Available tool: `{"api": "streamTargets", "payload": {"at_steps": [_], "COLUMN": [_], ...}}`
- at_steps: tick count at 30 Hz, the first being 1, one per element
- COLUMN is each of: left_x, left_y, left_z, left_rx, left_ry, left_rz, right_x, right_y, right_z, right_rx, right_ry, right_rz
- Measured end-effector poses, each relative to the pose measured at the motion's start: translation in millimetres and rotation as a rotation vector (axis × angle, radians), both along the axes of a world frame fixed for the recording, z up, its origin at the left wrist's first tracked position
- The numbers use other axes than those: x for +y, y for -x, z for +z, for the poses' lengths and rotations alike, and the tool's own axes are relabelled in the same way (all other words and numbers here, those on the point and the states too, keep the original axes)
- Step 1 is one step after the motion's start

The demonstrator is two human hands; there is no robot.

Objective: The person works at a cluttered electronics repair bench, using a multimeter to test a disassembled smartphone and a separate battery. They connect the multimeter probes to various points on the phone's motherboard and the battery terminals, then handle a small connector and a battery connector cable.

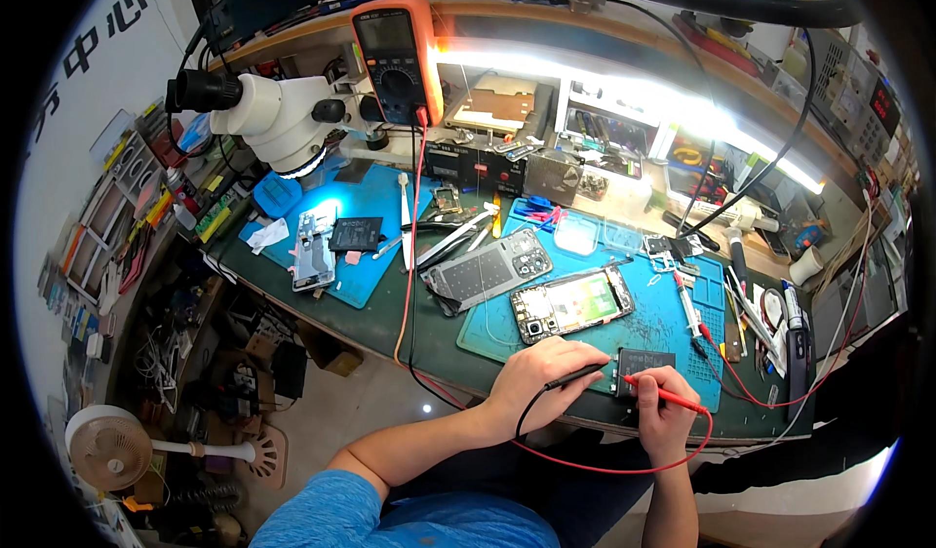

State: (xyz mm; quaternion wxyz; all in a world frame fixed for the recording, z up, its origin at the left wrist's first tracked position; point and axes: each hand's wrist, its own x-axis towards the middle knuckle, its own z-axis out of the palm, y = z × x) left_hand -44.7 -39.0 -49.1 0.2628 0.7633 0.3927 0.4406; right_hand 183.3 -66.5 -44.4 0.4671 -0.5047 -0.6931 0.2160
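Observation:
Between my hands a flat black phone battery [645, 361] lies on the blue work mat [673, 304]. My left hand [544, 377] is closed round a black multimeter probe [577, 376], its tip close to the battery's left edge. My right hand [667, 419] grips a red multimeter probe [673, 396], whose tip points at the same edge; whether either tip touches is too small to tell. Both leads run to the orange multimeter [398, 60] propped up behind. Just beyond my left hand sits an opened phone [573, 302] with its insides showing, and a detached phone back cover [487, 270] rests beside it.
A white microscope [283, 109] stands at the back left over another opened phone [315, 246] and a second black battery [356, 234]. Tweezers and tools [770, 324] crowd the right side. A soldering iron [688, 304] lies on the mat. A fan [109, 446] stands at lower left.

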Motion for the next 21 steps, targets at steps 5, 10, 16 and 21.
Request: {"api": "streamTargets", "payload": {"at_steps": [5,10,16,21], "left_x": [-0.2,0.4,2.4,1.0], "left_y": [2.9,0.8,2.2,-1.4], "left_z": [-0.9,0.5,1.3,5.0], "left_rx": [-0.007,-0.005,0.012,-0.003], "left_ry": [-0.004,-0.011,-0.041,-0.010], "left_rz": [0.006,-0.004,0.023,0.010], "right_x": [0.9,-1.4,3.6,2.8], "right_y": [2.9,1.7,4.8,1.2], "right_z": [-0.9,1.8,5.6,3.2], "right_rx": [0.000,-0.012,-0.034,-0.016], "right_ry": [-0.005,-0.012,-0.033,-0.044], "right_rz": [0.005,-0.003,0.015,0.017]}}
